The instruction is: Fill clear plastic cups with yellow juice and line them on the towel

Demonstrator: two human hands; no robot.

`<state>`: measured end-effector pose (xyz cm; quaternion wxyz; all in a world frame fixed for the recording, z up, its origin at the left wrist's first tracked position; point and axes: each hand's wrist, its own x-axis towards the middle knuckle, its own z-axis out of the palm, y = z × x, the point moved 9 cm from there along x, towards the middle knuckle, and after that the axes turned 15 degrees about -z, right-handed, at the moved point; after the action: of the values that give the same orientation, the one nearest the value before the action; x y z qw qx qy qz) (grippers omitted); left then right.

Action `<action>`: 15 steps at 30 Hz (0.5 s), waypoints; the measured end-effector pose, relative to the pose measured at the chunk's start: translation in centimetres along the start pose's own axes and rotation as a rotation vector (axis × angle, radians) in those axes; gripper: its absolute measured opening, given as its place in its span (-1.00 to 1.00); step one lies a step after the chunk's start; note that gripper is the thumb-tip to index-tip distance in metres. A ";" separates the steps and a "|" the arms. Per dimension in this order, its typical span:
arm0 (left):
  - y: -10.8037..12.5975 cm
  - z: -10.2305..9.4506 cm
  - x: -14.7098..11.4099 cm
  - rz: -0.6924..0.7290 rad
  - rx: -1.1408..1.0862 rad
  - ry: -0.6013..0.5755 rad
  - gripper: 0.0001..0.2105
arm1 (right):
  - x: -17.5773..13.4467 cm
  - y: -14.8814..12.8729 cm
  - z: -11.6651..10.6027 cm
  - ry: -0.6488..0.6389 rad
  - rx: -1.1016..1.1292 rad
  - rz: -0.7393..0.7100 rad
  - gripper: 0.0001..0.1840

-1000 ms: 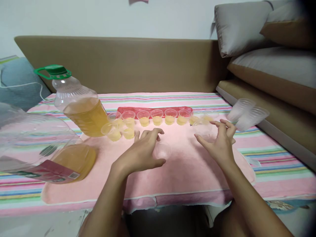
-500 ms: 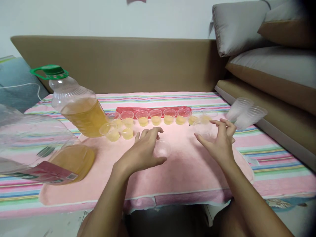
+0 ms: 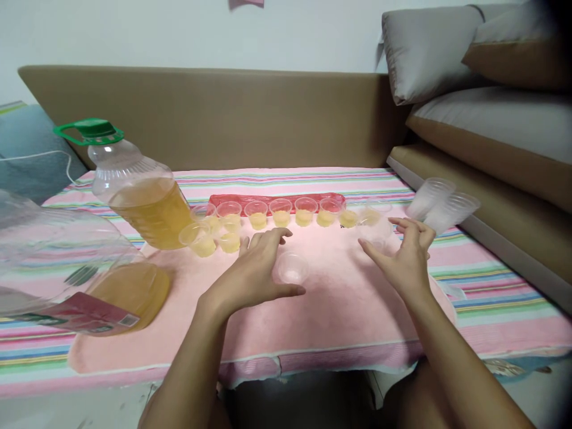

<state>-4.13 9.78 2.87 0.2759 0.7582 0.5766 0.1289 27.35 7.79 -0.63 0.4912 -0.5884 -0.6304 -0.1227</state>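
On the pink cloth stands an empty clear plastic cup (image 3: 292,268). My left hand (image 3: 261,268) curves around its left side, thumb in front and fingers behind, spread apart and not visibly gripping it. My right hand (image 3: 404,256) is open, thumb and fingers apart, beside another faint, clear cup (image 3: 379,232) whose outline partly merges with the cups behind. Beyond both hands runs a row of clear cups holding a little yellow liquid, among them a cup (image 3: 305,213) near the middle. Two more such cups, including a front-left cup (image 3: 202,241), stand nearer my left hand.
Left of me are a large green-capped bottle (image 3: 147,202) of yellow liquid and a nearer big bottle (image 3: 129,295), partly out of view. A red plastic wrapper (image 3: 277,199) lies behind the row. Stacked clear cups (image 3: 440,205) lie at right, beside piled cushions (image 3: 496,125).
My right hand has shifted slightly right, away from the faint cup. My left thumb and fingers have moved a little farther from the empty cup. The view has shifted slightly.
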 end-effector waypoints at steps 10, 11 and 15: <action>6.8 3.0 -3.5 0.415 -0.446 -0.064 -0.89 | -0.9 11.3 -4.5 0.253 -0.067 0.281 -0.13; 7.7 5.8 -4.4 0.451 -0.447 -0.197 -0.89 | -1.2 12.9 -5.1 0.276 -0.085 0.336 -0.14; 9.0 20.6 -10.2 0.705 -0.129 -0.621 -0.71 | -2.5 17.5 -7.0 0.368 -0.142 0.508 -0.19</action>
<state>10.56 -7.09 -7.58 0.4211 0.8916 0.1654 0.0175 45.38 5.99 -6.52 0.5695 -0.7277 -0.3540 -0.1441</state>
